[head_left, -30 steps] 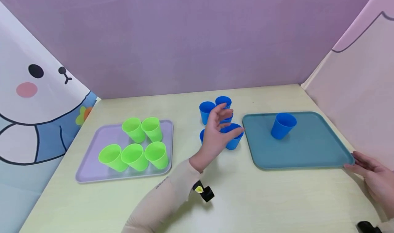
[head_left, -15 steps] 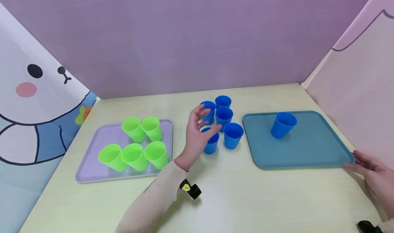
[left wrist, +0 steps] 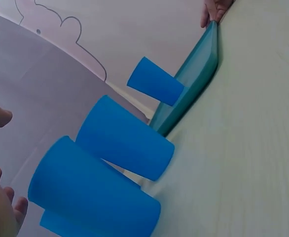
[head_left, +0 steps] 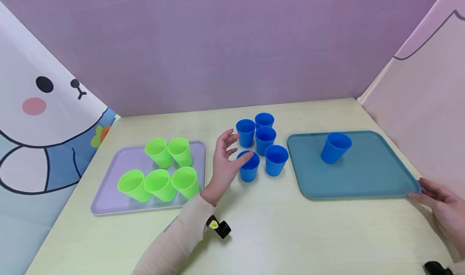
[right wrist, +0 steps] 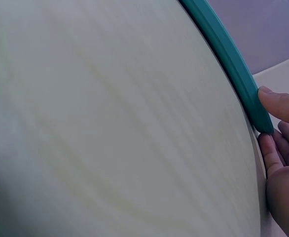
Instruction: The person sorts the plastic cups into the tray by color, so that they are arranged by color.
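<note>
Nearest to you, your left sleeve (head_left: 170, 242) comes over the worktop (head_left: 308, 234); the dark lettering (head_left: 170, 225) on it is too small to be read. At its cuff sits a black device (head_left: 223, 229) with a yellow mark. Your right hand (head_left: 441, 202) pinches the near right corner of the teal tray (head_left: 348, 182), thumb on the rim and fingers beneath. Your left hand (head_left: 224, 168) is loosely spread and has hold of nothing; it is just beside the nearest blue cup (head_left: 249, 170), and the left wrist view shows a gap between thumb and cups.

Toward the worktop's left edge, the purple tray (head_left: 109, 198) carries five green cups (head_left: 160, 186), three along its near edge and two behind. On the teal tray one more blue cup (head_left: 334, 149) stands upright, between middle and left edge. Between the trays, four other blue cups (head_left: 265, 141) stand upright, the farthest close to the worktop's far edge. Behind this edge rises a purple wall (head_left: 232, 45).
</note>
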Motion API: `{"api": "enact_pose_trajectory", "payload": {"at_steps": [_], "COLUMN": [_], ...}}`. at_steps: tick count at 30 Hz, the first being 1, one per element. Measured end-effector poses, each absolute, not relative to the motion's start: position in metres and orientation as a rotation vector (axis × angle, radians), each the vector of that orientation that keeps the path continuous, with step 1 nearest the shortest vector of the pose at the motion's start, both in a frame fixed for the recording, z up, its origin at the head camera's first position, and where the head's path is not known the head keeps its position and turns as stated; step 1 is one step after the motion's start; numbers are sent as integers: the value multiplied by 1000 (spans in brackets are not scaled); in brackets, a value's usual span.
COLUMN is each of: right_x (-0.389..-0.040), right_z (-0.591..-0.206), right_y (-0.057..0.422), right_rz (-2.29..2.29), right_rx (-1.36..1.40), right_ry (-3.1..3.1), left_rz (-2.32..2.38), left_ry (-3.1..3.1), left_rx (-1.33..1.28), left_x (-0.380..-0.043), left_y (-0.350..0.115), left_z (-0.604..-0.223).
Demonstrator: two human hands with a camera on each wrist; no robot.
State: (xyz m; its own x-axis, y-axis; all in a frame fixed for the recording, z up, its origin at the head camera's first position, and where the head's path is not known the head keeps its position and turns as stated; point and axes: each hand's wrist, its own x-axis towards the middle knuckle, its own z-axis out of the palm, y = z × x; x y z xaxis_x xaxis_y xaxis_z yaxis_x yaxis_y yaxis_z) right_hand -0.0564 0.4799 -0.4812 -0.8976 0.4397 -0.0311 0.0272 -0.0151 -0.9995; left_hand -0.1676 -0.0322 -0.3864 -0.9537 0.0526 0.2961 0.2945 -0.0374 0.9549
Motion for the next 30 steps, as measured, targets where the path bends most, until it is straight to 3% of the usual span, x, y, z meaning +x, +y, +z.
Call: {"api": "enact_pose_trajectory", "payload": {"at_steps": [30], "right_x": [-57], "right_z": [-481], "right_y": [483], "right_rz": [2037], "right_rx": [-437], "right_ry": [-1929], "left_rz": [-2087], "left_ry": [-2389], "left_rx": [-277], "left_x": [-159], "left_y": [-41], "left_z": [-425]}}
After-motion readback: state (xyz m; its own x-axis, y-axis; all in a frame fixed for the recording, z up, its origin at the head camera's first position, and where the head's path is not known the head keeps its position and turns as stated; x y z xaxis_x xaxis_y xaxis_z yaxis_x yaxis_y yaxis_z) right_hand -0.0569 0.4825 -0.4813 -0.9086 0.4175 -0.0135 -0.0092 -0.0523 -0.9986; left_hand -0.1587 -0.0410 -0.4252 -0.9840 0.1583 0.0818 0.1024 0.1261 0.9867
